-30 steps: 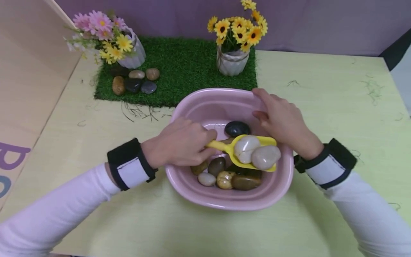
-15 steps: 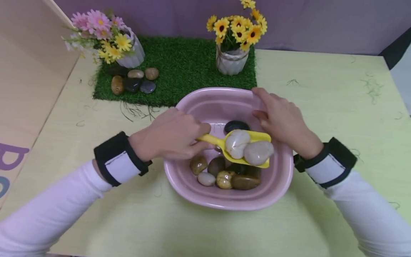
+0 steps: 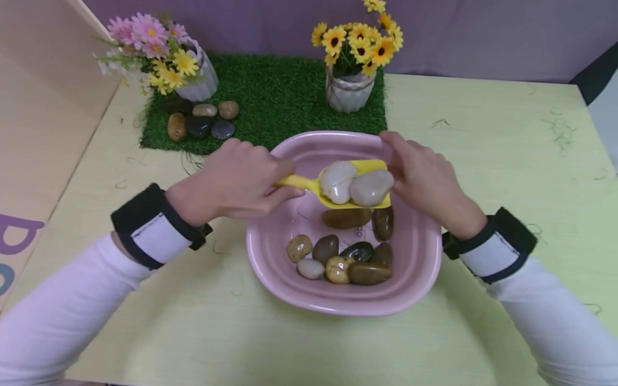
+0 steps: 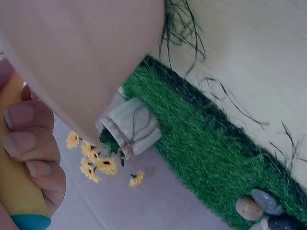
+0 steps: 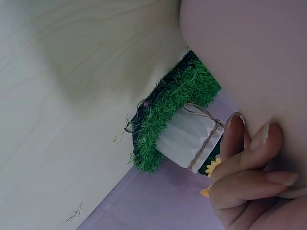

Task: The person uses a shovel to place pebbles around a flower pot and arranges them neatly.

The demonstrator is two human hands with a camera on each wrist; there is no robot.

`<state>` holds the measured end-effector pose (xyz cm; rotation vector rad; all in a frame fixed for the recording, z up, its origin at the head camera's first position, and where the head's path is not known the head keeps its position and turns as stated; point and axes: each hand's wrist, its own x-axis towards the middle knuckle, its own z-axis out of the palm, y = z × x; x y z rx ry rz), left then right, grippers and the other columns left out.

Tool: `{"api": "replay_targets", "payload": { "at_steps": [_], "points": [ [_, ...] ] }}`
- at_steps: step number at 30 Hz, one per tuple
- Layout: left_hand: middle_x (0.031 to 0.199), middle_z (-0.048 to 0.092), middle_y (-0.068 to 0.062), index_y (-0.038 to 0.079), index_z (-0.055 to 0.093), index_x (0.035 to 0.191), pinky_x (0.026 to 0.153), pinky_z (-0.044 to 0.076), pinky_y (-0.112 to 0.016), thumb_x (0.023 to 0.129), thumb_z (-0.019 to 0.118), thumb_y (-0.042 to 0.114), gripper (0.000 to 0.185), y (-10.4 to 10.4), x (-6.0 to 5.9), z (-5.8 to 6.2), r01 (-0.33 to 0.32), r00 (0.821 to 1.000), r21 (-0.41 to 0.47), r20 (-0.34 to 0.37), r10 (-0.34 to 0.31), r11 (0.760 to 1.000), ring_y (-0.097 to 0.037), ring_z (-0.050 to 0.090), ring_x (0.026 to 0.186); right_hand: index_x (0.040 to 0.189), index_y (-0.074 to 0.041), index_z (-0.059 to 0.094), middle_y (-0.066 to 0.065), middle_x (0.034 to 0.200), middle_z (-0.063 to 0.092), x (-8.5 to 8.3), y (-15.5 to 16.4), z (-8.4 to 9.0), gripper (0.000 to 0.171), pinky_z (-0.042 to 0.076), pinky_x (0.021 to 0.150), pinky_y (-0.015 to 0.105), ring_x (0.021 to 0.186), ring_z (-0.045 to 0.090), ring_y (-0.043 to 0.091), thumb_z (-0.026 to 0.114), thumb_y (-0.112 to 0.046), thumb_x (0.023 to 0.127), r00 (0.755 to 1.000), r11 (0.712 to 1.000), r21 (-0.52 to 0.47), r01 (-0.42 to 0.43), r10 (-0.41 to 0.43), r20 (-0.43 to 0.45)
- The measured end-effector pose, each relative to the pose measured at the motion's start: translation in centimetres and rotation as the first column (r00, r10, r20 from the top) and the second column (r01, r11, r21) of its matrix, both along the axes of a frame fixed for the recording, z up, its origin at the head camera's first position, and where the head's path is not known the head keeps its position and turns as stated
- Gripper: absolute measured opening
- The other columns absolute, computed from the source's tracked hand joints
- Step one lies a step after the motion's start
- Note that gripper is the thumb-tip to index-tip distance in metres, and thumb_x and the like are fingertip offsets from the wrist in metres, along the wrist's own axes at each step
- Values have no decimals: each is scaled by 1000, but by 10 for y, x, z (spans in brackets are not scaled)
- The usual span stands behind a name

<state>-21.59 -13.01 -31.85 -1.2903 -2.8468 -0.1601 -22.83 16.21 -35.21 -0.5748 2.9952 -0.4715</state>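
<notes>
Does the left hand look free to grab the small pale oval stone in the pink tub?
Probably not: the left hand grips the yellow scoop bearing two whitish stones, though nothing covers the small pale stone.

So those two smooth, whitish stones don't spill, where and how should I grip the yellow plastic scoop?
Probably safest: wrap your grip round the narrow handle of the scoop, coming from the left, as the left hand does. The broad blade points right and carries both stones; the handle bears none.
</notes>
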Motion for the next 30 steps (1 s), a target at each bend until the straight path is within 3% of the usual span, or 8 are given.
{"api": "replay_targets", "payload": {
  "at_steps": [11,17,24,30],
  "points": [
    [51,44,0,14,55,76,40,34,-31,94,49,45,37,-13,-10,0,-101,994,-5,-46,101,995,-16,43,42,140,-9,40,24,108,62,-1,-2,-2,53,49,55,47,79,62,39,59,-15,91,999,1000,-24,20,-20,-25],
    [52,42,-1,13,51,73,39,34,-33,95,48,46,40,-20,-13,6,-149,987,-18,-64,147,989,-18,43,43,139,-9,40,24,107,62,-1,-2,-2,52,49,52,45,78,62,39,58,-15,91,999,1000,-14,16,-16,-32],
    [47,35,2,14,46,66,40,35,-35,93,52,48,43,-25,-15,11,-141,979,15,-143,142,990,-19,40,40,139,-9,41,23,104,63,0,-2,-3,51,47,50,44,75,61,37,58,-16,91,999,1000,-13,14,-15,-44],
    [52,35,-2,14,43,63,42,34,-36,92,53,48,46,-30,-17,12,-156,967,51,-194,163,986,-23,40,49,139,-9,40,22,102,63,0,-2,-2,52,47,50,43,74,61,36,58,-16,91,999,1000,-11,20,-20,-35]
  ]
}}
